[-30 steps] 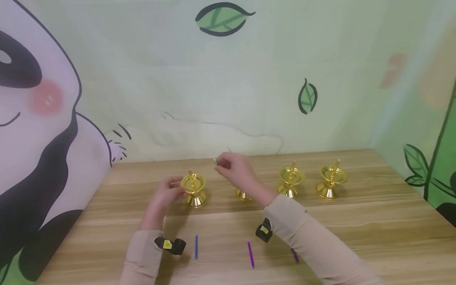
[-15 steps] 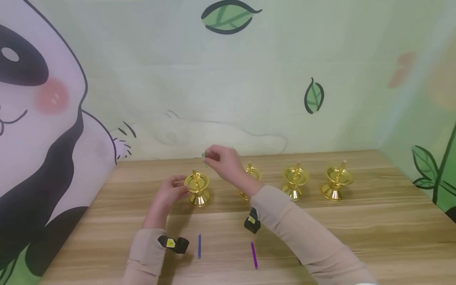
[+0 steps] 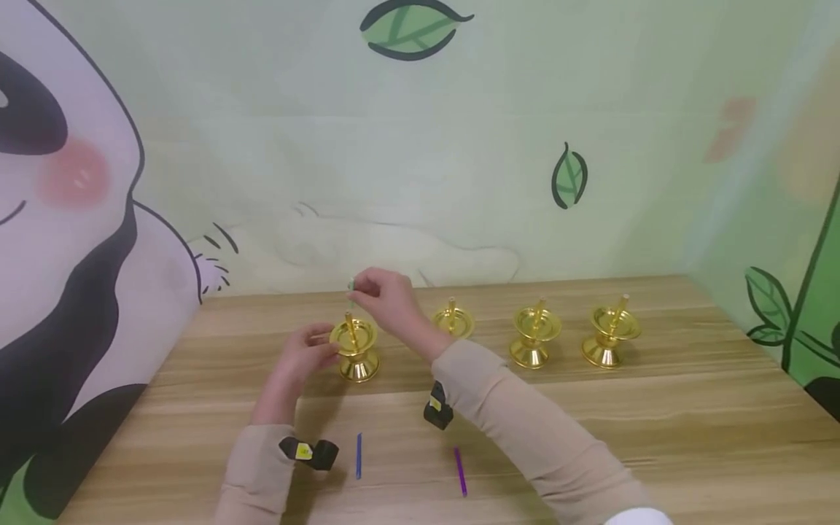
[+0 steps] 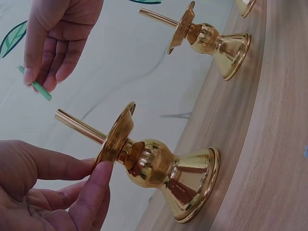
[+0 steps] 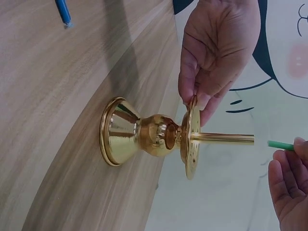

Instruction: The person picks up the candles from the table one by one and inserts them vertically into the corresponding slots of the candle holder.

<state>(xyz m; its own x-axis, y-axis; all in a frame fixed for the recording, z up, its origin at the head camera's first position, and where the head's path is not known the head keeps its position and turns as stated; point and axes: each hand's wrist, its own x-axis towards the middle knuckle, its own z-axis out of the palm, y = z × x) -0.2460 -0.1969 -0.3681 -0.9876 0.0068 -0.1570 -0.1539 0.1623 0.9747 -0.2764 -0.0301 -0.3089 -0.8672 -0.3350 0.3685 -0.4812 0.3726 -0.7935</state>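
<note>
Pinching a short green stick (image 5: 280, 145) between thumb and index finger, the right hand (image 3: 387, 295) holds it just above the near gold holder (image 3: 359, 367); its remaining fingers are curled loosely beside it. The lower end of the stick points toward the top of the upright tube (image 4: 79, 126), near it but apart. The left hand (image 3: 308, 351) grips the rim of the dish (image 4: 117, 137) around the tube, thumb on one side and fingertips on the other. This holder stands upright, its base on the wooden table (image 3: 682, 408).

Each wrist carries a black camera: left unit (image 3: 323, 455), right unit (image 3: 438, 408). Beige sleeves (image 3: 525, 430) cover the forearms.

To the right, three matching units stand in a row: second holder (image 3: 453, 318), partly hidden behind the right forearm in the head view; third holder (image 3: 529, 355); fourth holder (image 3: 602, 354). Nearer the person lie a blue stick (image 3: 359, 456) and a purple stick (image 3: 461, 472), well apart. Behind the table hangs a pale green backdrop (image 3: 420, 160) printed with leaves and a panda.
</note>
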